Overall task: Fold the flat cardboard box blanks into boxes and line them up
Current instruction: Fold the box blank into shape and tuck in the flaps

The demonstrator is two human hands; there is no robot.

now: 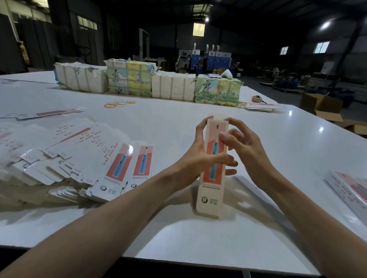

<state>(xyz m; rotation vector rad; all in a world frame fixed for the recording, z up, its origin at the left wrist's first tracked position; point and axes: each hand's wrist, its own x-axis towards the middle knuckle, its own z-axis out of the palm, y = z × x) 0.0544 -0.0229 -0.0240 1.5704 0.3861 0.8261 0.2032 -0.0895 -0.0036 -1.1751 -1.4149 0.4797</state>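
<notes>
A dim warehouse with dark walls and a few ceiling lights surrounds a wide, glossy white bench. Above the middle of the bench, a person's two bare forearms reach in from below and meet around one tall, narrow box, held upright between the hands. The left hand grips the box from its left side at mid-height: the thumb runs up the left edge toward the top, and the fingertips show past the right edge. The right hand is on the upper part from the right, fingers curled, with one fingertip on the top right corner and another digit pressing the front face. The box's lower end hangs below both hands, close to the bench; it is unclear whether it touches. The box is pale cream, with a coral-red panel showing a blue electric toothbrush, a small flap standing up at the top, and a round tooth logo beside a green mark near the bottom. To the left, well apart from the hands, a fanned heap of flat blanks with the same print lies on the bench. At the right edge lie more printed pieces, blurred. Farther back are loose rubber bands and a row of wrapped bundles.
</notes>
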